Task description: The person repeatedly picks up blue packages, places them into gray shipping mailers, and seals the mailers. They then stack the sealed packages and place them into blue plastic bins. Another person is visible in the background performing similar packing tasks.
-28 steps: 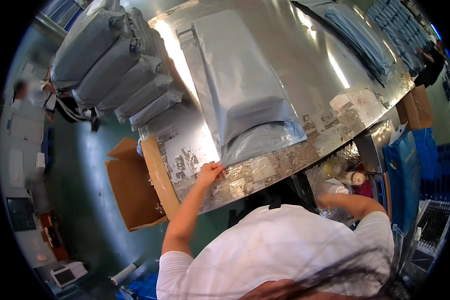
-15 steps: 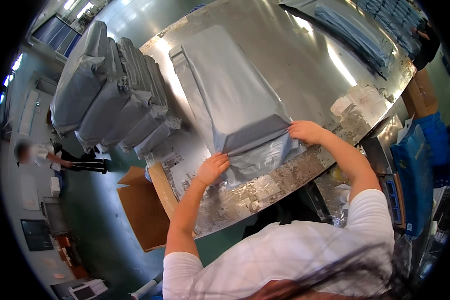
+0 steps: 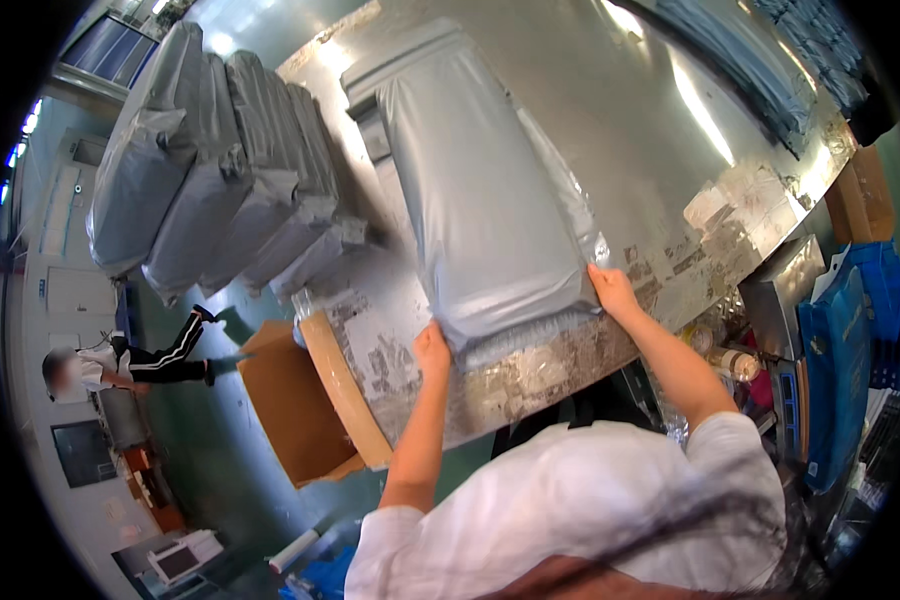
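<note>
A large, padded-looking package in a grey plastic mailing bag [image 3: 490,190] lies flat on the metal-topped table [image 3: 660,180], its near end toward me. My left hand [image 3: 431,348] is closed at the bag's near left corner, fingers curled in. At the near right corner, my right hand [image 3: 611,290] is also closed on the plastic, thumb side up. Both arms reach forward from the lower edge. Wrinkled plastic shows along the near end, and a flat grey layer sticks out from under the bag's far left side.
Several filled grey bags [image 3: 200,180] lean in a row at the left. Below them stands an open cardboard box [image 3: 290,400] by the table's edge. Blue bags [image 3: 835,350] hang at the right. Blue plastic packages [image 3: 740,65] lie far right. A person [image 3: 120,365] walks at the left.
The package's near end has come toward me, filling out the bag's loose near part. My hands have closed tighter at its corners. The person at the left has changed stride.
</note>
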`<state>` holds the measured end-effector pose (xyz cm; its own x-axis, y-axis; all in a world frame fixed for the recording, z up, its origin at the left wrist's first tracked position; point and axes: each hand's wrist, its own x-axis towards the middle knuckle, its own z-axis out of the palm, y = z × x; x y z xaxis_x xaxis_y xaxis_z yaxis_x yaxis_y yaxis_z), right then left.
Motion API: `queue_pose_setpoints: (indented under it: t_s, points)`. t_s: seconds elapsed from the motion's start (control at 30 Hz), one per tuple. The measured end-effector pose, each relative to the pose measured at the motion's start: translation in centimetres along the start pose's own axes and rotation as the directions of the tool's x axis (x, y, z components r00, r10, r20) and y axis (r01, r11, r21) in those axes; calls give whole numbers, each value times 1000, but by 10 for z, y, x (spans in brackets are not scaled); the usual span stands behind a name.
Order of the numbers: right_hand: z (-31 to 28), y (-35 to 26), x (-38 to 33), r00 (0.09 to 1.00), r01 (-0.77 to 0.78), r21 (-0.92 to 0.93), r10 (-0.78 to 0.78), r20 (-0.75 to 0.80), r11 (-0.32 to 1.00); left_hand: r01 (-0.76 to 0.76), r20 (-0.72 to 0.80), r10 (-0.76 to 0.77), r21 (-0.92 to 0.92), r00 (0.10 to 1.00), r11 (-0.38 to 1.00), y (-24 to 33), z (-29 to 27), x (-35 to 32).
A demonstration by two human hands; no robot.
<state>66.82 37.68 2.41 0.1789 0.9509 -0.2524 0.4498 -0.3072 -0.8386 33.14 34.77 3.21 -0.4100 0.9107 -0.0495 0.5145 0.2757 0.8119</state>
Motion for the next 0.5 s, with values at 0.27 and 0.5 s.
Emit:
queue_pose_setpoints:
  t_s: [0.27, 0.5]
  points:
    - [7, -13, 34, 987, 96, 116, -80, -138, 989, -85, 13, 85, -9, 996, 996, 13, 10, 28]
    - [-13, -97, 20, 837, -512, 719, 82, 542, 470, 635, 608, -264, -544, 748, 548, 115, -4, 40]
